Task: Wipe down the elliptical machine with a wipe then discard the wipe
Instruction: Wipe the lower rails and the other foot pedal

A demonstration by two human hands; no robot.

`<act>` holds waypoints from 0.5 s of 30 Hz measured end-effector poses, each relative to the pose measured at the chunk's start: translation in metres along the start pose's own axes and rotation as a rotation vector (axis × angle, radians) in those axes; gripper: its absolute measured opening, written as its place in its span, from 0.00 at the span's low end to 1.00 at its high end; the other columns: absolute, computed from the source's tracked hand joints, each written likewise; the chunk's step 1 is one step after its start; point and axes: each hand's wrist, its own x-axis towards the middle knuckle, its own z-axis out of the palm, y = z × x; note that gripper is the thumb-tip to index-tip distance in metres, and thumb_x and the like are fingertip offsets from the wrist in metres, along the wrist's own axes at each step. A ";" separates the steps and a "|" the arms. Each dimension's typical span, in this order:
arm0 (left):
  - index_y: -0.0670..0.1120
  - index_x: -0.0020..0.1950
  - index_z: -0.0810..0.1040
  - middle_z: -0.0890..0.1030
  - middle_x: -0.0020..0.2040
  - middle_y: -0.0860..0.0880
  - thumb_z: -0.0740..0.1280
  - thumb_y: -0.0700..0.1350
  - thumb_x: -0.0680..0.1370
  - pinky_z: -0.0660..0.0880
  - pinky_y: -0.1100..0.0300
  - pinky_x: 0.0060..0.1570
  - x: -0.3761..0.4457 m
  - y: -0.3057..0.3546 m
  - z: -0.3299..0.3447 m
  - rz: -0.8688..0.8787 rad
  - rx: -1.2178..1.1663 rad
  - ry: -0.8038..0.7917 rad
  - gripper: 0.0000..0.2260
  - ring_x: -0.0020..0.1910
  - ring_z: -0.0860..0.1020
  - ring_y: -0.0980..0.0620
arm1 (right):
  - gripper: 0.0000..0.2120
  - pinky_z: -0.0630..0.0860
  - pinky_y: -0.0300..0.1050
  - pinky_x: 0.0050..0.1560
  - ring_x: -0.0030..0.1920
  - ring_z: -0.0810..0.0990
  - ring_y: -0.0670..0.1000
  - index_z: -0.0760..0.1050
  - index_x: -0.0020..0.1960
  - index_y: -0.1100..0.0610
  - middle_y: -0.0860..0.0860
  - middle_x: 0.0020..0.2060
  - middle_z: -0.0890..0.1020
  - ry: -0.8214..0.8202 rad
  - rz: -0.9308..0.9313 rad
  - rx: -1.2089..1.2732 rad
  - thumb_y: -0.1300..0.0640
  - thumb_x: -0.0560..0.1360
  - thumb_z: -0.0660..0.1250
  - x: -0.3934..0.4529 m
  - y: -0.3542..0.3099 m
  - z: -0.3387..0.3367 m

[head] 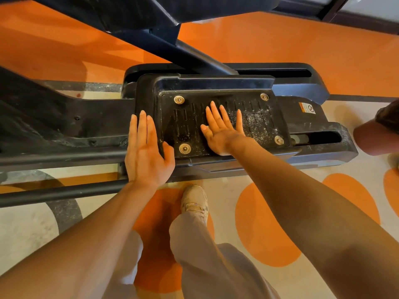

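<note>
The elliptical machine's black foot pedal (pixel 254 121) lies across the middle of the head view, ribbed, dusty with pale specks and fixed by several brass bolts. My left hand (pixel 146 152) lies flat, fingers straight, over the pedal's left rim, thumb against the pedal's near left corner. My right hand (pixel 222 128) rests flat on the pedal's tread, fingers spread and straight. No wipe shows in either hand or anywhere in view.
Black frame rails (pixel 62 156) run left from the pedal, and a dark arm (pixel 190 50) slants up behind it. My leg and pale shoe (pixel 194 199) stand on the orange-and-cream floor (pixel 269 229). Another person's leg (pixel 375 137) is at the right edge.
</note>
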 end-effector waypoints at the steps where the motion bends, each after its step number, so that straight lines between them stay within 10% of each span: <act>1: 0.38 0.79 0.58 0.56 0.80 0.43 0.54 0.51 0.78 0.70 0.50 0.65 0.000 0.000 0.000 0.002 0.000 0.000 0.31 0.80 0.50 0.45 | 0.28 0.25 0.63 0.70 0.75 0.28 0.51 0.29 0.77 0.51 0.47 0.75 0.29 0.025 0.004 -0.009 0.43 0.83 0.37 0.004 -0.001 0.001; 15: 0.37 0.78 0.59 0.58 0.80 0.42 0.51 0.53 0.78 0.74 0.47 0.63 0.001 -0.003 0.002 0.011 0.028 0.003 0.31 0.80 0.52 0.44 | 0.28 0.27 0.64 0.71 0.77 0.31 0.51 0.32 0.78 0.55 0.49 0.77 0.33 0.208 0.065 0.018 0.44 0.83 0.36 0.034 -0.002 -0.003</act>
